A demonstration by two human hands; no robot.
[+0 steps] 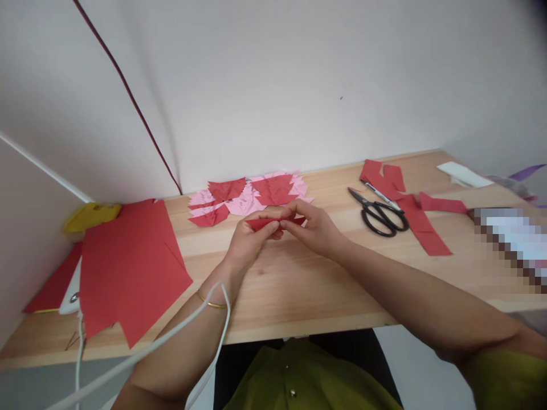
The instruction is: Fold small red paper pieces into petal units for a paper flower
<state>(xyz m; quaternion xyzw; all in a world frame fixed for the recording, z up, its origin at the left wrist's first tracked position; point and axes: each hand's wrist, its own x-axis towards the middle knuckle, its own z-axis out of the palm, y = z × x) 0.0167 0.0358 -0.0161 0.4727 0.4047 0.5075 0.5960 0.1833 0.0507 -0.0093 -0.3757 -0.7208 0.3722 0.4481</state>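
Note:
Between my two hands, above the middle of the wooden table (294,296), is a small folded piece of red paper (260,223). My left hand (253,234) pinches it from the left, thumb on the near side. My right hand (311,229) pinches it from the right, its thumb and fingertips meeting close to the left thumb. The fingers hide much of the paper. Just behind them, against the wall, lie several pink cut-paper shapes (243,204) and red cut-paper shapes (273,189) with jagged edges.
Black-handled scissors (378,213), a pen (382,196) and red paper scraps (427,228) lie to the right. Large red sheets (132,262) and a yellow item (92,217) are on the left. A white cable (149,353) crosses my left forearm. A blurred-out device (513,245) sits far right.

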